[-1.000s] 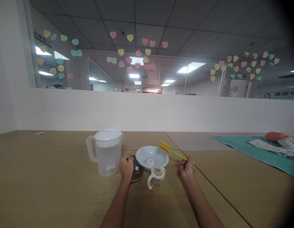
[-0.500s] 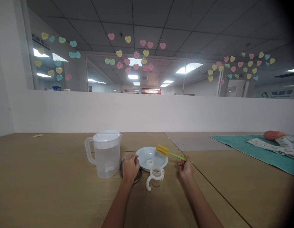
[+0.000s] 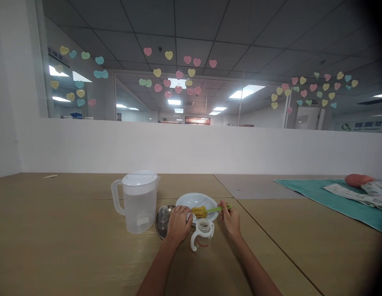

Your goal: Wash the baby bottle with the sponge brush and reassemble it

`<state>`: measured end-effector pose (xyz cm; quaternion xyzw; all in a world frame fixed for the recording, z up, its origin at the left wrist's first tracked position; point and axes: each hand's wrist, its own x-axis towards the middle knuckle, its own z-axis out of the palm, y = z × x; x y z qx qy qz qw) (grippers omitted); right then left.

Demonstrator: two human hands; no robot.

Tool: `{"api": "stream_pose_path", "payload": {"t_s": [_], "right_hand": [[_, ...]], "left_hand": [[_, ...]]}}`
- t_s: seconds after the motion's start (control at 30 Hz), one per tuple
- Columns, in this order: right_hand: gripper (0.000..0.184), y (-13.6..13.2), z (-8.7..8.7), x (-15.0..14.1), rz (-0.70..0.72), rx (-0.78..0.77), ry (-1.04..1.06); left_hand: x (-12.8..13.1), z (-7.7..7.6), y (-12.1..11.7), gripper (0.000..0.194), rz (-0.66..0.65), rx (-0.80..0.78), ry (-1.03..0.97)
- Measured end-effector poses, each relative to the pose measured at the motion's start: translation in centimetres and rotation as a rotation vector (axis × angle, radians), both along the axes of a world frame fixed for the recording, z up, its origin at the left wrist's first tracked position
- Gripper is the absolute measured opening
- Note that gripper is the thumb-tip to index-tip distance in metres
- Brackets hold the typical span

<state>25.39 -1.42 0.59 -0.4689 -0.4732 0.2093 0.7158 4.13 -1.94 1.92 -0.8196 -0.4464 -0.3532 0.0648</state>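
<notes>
A bottle brush with a yellow sponge head [image 3: 198,212] and a green handle [image 3: 216,209] is in my right hand [image 3: 231,222], closed around the handle's end. My left hand [image 3: 179,225] has its fingers closed on a white bottle collar [image 3: 191,218] at the bowl's near-left edge. The sponge meets the collar; whether it goes inside is hidden. Behind them lies a white bowl [image 3: 195,196]. In front, between my forearms, stands a clear baby bottle [image 3: 203,238] with white handles and an uncovered mouth. By my left hand, a clear cap [image 3: 163,217] rests on a dark round tray [image 3: 160,232].
A translucent pitcher [image 3: 140,205] of water stands left of the tray. On the far right a teal cloth [image 3: 320,191] bears a patterned white cloth [image 3: 348,194] and an orange-red object [image 3: 359,180]. A white wall [image 3: 191,148] backs the table.
My left hand has moved right from the tray and taken the white collar from the bowl. My right hand has brought the brush left and down, its sponge against the collar.
</notes>
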Motion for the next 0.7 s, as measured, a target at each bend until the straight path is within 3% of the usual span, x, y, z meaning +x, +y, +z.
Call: {"api": "stream_pose_path", "payload": {"t_s": [0.2,0.47,0.57,0.7], "right_hand": [[0.055,0.6,0.2,0.2,0.153,-0.068,0.217],[0.043,0.9,-0.4,1.6,0.092,-0.099,0.583],[0.038,0.9,-0.1,2.0,0.139,-0.098,0.718],[0.038,0.6,0.3,1.6,0.291,-0.083,0.669]], "left_hand": [[0.0,-0.3,0.1,0.026,0.056,-0.01,-0.009],[0.6,0.3,-0.8,0.021,-0.033,-0.024,-0.065],[0.7,0.1,-0.5,0.018,-0.076,-0.046,-0.149],[1.0,-0.1,-0.1,0.023,-0.045,-0.088,-0.279]]}}
